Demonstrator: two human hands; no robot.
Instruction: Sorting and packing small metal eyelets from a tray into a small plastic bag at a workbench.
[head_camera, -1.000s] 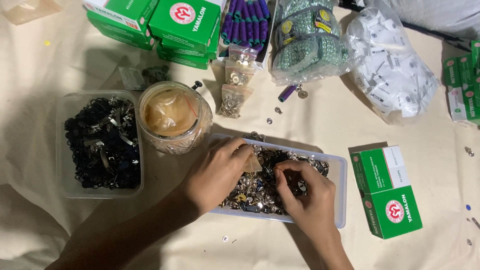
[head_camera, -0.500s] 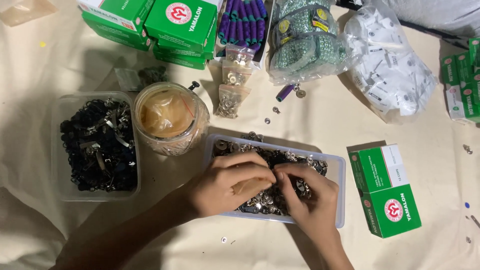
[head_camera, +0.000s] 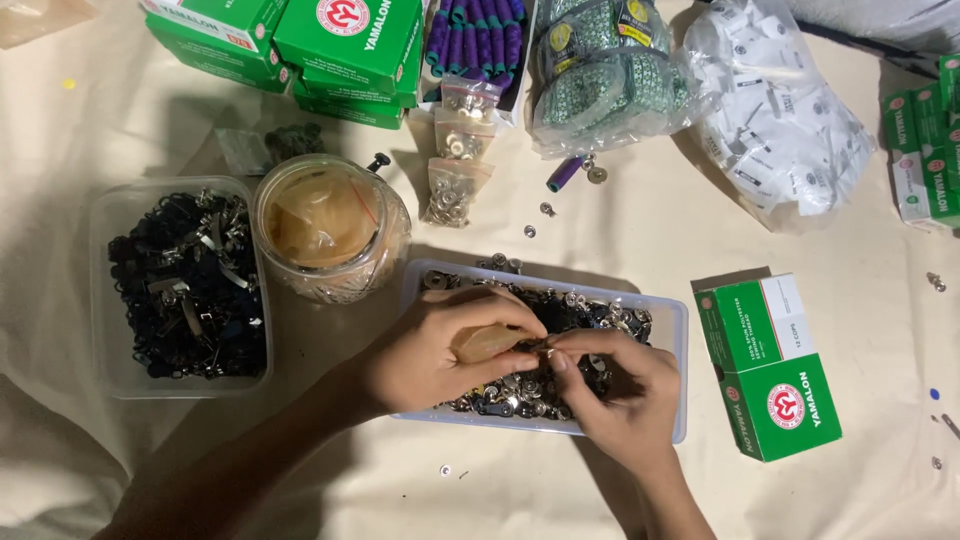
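A clear rectangular tray (head_camera: 672, 318) full of small silver and dark metal snap fasteners (head_camera: 592, 312) lies in front of me. Both hands hover over it and meet at the fingertips. My left hand (head_camera: 440, 350) cups a small tan translucent piece (head_camera: 484, 344), maybe a little bag. My right hand (head_camera: 620, 385) pinches a tiny fastener against that piece. The fastener itself is too small to make out.
Left of the tray stand a round clear jar (head_camera: 330, 225) with a tan lining and a clear tub of black clips (head_camera: 185, 285). Green boxes (head_camera: 770, 365), small bags of snaps (head_camera: 455, 170), purple spools (head_camera: 475, 30), and a bag of white tags (head_camera: 780, 110) surround it.
My hands came together from apart in the tray. The left hand now holds a tan piece, and the right hand's fingers have moved to it.
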